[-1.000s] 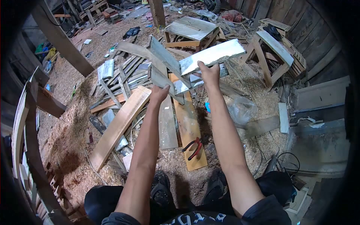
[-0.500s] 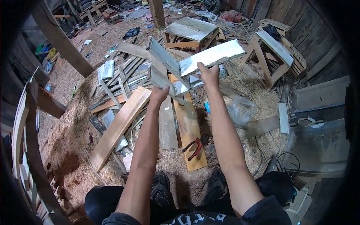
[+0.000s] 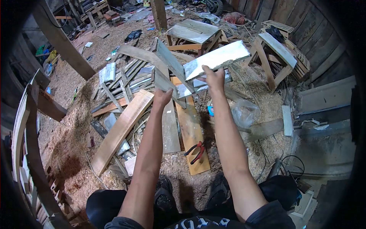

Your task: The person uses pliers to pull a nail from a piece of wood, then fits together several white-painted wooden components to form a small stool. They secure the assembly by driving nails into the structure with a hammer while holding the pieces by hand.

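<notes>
A piece made of joined whitish boards is held up in front of me, with a bright white board [image 3: 217,58] at its right and weathered grey boards [image 3: 169,60] at its left. My left hand [image 3: 162,97] is closed on the lower left grey board. On the near edge of the white board, my right hand [image 3: 213,78] is closed, thumb on top. Below the piece lies a yellowish plank [image 3: 192,133], with red-handled pliers [image 3: 197,152] on it. The undersides of the boards and several fingertips are hidden.
A thick light plank [image 3: 122,131] lies at the left beside a pile of slats [image 3: 131,82]. Farther off stand a low wooden table [image 3: 194,30] and a tilted wooden frame [image 3: 280,49]. A clear plastic bag [image 3: 244,113] and a blue tape measure [image 3: 211,110] lie at right.
The held boards have shifted very slightly to the right and down. Both hands keep their hold.
</notes>
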Tool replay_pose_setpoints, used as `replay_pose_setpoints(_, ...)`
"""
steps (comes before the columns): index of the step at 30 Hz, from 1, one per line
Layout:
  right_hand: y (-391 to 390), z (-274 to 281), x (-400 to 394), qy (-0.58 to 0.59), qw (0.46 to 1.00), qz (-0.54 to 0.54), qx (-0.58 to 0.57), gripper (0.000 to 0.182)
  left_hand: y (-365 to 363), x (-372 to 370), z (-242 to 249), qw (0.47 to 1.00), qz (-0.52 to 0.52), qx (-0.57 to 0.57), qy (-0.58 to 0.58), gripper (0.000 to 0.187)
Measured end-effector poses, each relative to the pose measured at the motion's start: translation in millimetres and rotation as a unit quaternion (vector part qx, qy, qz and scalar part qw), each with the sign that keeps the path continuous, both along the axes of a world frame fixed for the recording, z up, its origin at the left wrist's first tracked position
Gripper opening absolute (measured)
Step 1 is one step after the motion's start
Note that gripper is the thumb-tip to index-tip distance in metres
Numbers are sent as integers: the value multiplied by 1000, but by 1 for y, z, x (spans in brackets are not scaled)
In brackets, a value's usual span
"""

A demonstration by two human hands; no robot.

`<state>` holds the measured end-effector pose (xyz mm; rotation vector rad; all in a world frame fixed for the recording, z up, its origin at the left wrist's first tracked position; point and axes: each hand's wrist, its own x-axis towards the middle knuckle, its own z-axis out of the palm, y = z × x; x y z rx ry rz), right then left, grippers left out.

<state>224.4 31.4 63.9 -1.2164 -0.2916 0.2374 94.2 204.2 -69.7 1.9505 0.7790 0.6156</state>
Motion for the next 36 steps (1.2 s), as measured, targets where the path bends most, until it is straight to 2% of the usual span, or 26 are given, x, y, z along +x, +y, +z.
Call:
replay_pose_setpoints(3,-9,-2,16,-46,998,5,35,29,-4,3,11,999,8,13,48,40)
replay_pose_setpoints(5,-15,-1,28,-4,994,25,107,33,-11,4,23,998,11,29,55,38)
replay_pose_setpoints(6,-23,10,24,-27,993,24,114,37,-12,2,29,997,-3,38,68,37)
replay_pose_setpoints(7,-30,6,34,-102,993,14,51,33,-15,0,35,995,-17,46,81,37)
replay_pose_setpoints(9,-43,5,41,-131,984,70,101,26,-16,1,38,995,-34,54,81,37)
replay_pose_setpoints(10,-46,-4,53,-185,976,64,91,22,-12,3,30,996,-37,52,69,37)
replay_pose_setpoints(11,-45,-17,61,-60,970,95,216,23,-8,4,23,996,-40,51,58,37)
replay_pose_setpoints(12,-42,-15,58,65,931,102,346,28,-6,5,20,996,-40,50,60,37)
replay_pose_setpoints(13,-54,-3,45,85,893,228,379,34,-4,6,17,996,-41,49,63,37)
replay_pose_setpoints(15,-55,-3,47,134,881,267,367,50,-4,6,12,997,-39,44,46,37)
replay_pose_setpoints(16,-59,5,43,163,921,197,295,68,-6,5,11,998,-37,42,25,38)
replay_pose_setpoints(19,-68,19,23,167,886,289,321,76,-11,3,14,998,-30,51,8,38)
replay_pose_setpoints(20,-68,12,30,183,849,364,336,75,-11,2,16,998,-25,57,8,39)
replay_pose_setpoints(23,-66,37,2,217,893,316,237,57,-9,0,15,999,-30,36,8,38)
replay_pose_setpoints(24,-63,41,-2,224,895,312,227,56,-1,1,12,996,-49,28,65,39)
replay_pose_setpoints(27,-59,24,25,157,945,268,102,56,0,-2,1,997,-46,63,-9,40)
replay_pose_setpoints(30,-60,17,43,127,968,215,25,53,-3,-5,4,996,-46,49,-50,38)
replay_pose_setpoints(31,-60,31,31,116,974,196,-12,52,-2,-5,3,996,-51,55,-46,37)
replay_pose_setpoints(32,-60,43,17,91,991,87,-46,61,-1,-4,2,996,-55,59,-41,37)
replay_pose_setpoints(35,-51,42,43,-163,980,-37,-106,60,0,-6,6,997,-51,48,19,39)
replay_pose_setpoints(36,-50,50,54,-215,965,39,-142,58,0,-5,8,997,-49,42,47,40)
